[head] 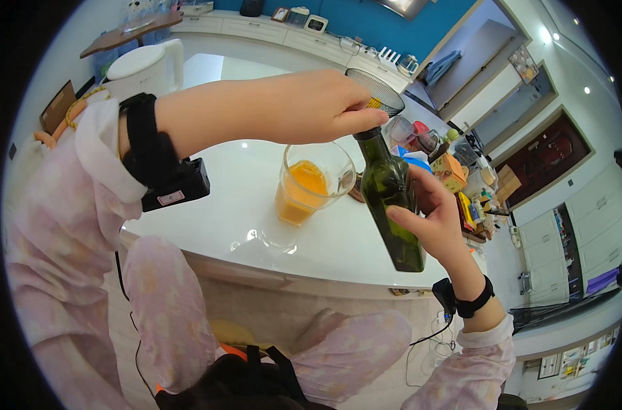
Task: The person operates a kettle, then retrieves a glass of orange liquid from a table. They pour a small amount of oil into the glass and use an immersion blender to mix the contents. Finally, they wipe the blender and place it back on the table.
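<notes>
A dark green glass bottle (pixel 390 189) is held tilted over the right part of the white table (pixel 239 225). My left hand (pixel 331 105) grips its dark cap at the neck, hiding most of that cap. Lower down, the fingers and thumb of my right hand (pixel 434 212) wrap around the bottle's body. To the left of the bottle stands a clear glass pitcher (pixel 342 169) with orange-yellow liquid (pixel 306 184) in its bottom. Behind my left hand, a dark wire-mesh basket (pixel 377 84) shows something yellow inside.
A white lidded jug (pixel 144 66) stands at the table's far left. Beyond the bottle are clear plastic containers (pixel 400 128), an orange-yellow carton (pixel 448 171) and several packages. Black cables (pixel 434 335) trail on the floor at right. A long white cabinet (pixel 270 31) lines the blue wall.
</notes>
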The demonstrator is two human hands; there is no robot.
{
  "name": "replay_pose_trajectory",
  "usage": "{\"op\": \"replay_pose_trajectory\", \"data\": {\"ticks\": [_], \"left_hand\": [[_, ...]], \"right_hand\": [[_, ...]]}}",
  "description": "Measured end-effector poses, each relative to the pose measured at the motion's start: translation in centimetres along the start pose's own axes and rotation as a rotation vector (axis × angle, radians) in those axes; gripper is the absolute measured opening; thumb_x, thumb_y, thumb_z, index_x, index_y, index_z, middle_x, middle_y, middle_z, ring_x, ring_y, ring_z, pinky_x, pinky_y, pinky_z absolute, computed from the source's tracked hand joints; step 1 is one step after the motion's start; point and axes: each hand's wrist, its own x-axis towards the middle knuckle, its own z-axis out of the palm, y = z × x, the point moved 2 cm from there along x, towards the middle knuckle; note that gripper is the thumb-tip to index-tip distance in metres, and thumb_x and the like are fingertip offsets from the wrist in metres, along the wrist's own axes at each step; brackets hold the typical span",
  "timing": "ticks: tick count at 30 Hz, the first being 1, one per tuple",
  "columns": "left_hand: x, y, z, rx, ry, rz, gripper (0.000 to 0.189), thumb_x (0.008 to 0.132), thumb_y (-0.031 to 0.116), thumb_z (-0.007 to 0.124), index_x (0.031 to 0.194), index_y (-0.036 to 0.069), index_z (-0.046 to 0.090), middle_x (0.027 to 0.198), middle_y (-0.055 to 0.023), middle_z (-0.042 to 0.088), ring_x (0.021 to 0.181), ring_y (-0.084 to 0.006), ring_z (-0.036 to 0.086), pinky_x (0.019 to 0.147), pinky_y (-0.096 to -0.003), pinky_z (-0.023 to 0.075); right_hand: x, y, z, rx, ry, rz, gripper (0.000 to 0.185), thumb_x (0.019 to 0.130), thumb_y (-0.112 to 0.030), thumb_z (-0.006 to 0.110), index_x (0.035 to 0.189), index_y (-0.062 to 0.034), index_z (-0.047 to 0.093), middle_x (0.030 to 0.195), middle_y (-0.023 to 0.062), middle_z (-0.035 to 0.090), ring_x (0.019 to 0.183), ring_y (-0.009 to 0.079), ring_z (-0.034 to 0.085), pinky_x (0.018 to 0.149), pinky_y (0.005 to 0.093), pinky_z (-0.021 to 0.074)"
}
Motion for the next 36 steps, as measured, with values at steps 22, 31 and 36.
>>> {"op": "replay_pose_trajectory", "data": {"ticks": [22,31,36], "left_hand": [[-0.9,-4.3,1.3,-0.619,-0.262,-0.807,0.06,0.1,0.058,0.052,0.106,0.001,0.067,0.091,-0.0083,0.064,0.077,-0.0165,0.054,0.067,-0.0296,0.0479],[-1.5,-4.8,2.0,-0.517,-0.223,-0.432,0.055,0.092,0.052,0.073,0.121,0.005,0.066,0.112,-0.0065,0.066,0.096,-0.0169,0.056,0.078,-0.0311,0.0473],[-1.2,-4.5,1.7,-0.373,-0.267,-0.466,0.048,0.094,0.055,0.067,0.106,0.009,0.069,0.097,-0.002,0.064,0.084,-0.0128,0.054,0.073,-0.0283,0.0436]], "right_hand": [[2.5,-0.5,0.4,-0.938,0.083,-0.422,0.064,0.076,-0.016,0.084,0.13,0.0021,0.054,0.121,0.0191,0.063,0.103,0.0376,0.066,0.087,0.0412,0.0558],[2.3,-0.6,-0.1,-0.981,0.073,-0.418,0.067,0.075,-0.016,0.086,0.131,0.003,0.054,0.118,0.0187,0.063,0.103,0.0367,0.067,0.088,0.0402,0.0555],[2.1,-0.7,0.0,-0.909,0.072,-0.374,0.064,0.073,-0.014,0.086,0.128,0.0016,0.057,0.118,0.0163,0.064,0.107,0.034,0.062,0.095,0.04,0.0496]]}}
